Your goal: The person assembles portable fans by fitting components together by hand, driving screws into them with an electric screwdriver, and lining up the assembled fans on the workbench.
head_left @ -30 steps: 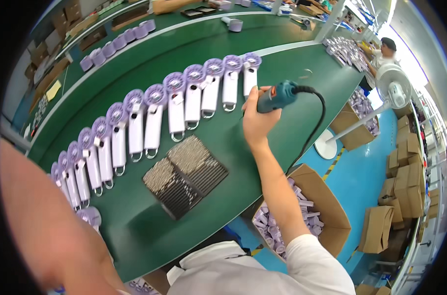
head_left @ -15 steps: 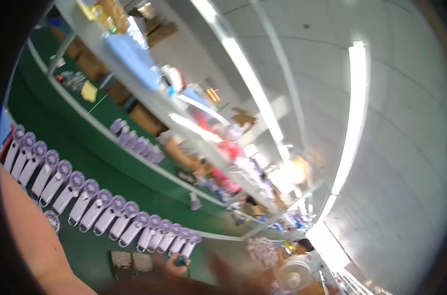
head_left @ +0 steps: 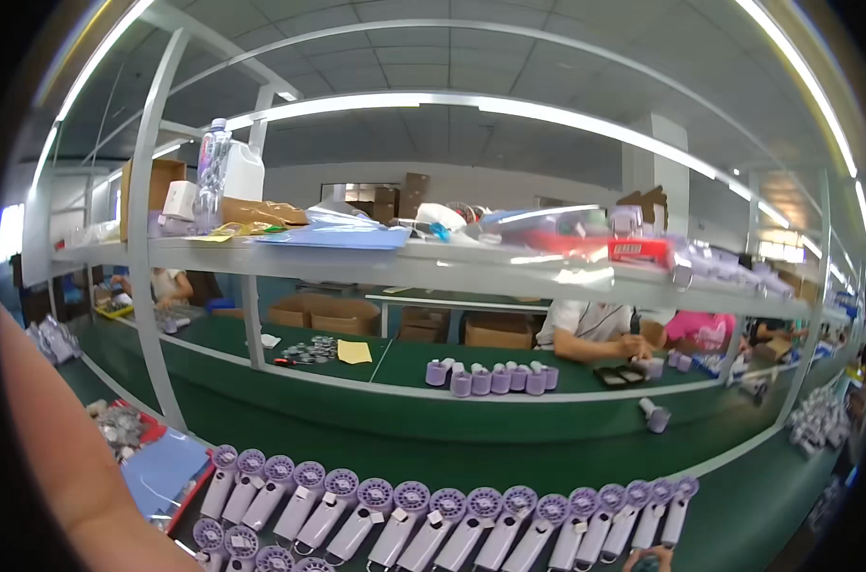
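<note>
A rounded teal tool (head_left: 648, 564) sits in the curled right hand (head_left: 633, 561), beside handheld fans (head_left: 679, 510) with slotted purple discs (head_left: 412, 496) and smooth pale handles (head_left: 391, 540), rowed on the green worktop (head_left: 733, 522). The left hand's grip cannot be told.

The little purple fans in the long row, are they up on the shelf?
No, the handheld fans lie on the green worktable, below the shelf.

We see the right grip (head_left: 661, 556) and teal tool (head_left: 648, 564) cut off by the lower edge; the left arm (head_left: 66, 448) is cropped too, the left grip probably out of view.
</note>
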Tool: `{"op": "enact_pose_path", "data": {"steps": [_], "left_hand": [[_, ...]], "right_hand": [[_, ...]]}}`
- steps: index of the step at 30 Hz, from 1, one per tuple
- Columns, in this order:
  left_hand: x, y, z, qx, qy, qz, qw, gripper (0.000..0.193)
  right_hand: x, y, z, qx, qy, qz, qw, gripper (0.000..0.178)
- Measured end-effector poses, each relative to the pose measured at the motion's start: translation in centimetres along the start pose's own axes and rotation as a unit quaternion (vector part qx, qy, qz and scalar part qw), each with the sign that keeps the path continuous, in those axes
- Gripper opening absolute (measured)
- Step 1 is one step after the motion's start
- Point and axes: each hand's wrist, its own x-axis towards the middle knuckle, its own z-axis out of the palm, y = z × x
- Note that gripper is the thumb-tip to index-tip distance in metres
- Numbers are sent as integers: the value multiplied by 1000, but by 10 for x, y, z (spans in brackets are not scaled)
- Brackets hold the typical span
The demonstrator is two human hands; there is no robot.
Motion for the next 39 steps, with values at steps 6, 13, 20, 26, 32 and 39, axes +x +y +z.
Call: {"op": "enact_pose_path", "data": {"steps": [6,13,20,26,32,39], "left_hand": [[-23,17,-7,-33,-36,-84,995,44],[-26,90,-25,-33,-115,-247,962,45],[52,162,-44,-2,-332,58,941,44],[176,240,-22,103,-546,678,481,42],[48,204,-16,342,-325,814,338,37],[19,218,-26,597,-115,792,-55,37]], "right_hand": [[-15,-19,28,-373,7,-304,877,21],[-4,-41,76,-331,-52,-249,909,13],[-21,-54,61,-331,-54,-251,908,14],[-19,-65,57,-371,-42,-287,882,26],[-1,-48,57,-358,-74,-301,881,28],[-4,-28,42,-360,-106,-308,874,40]]}}
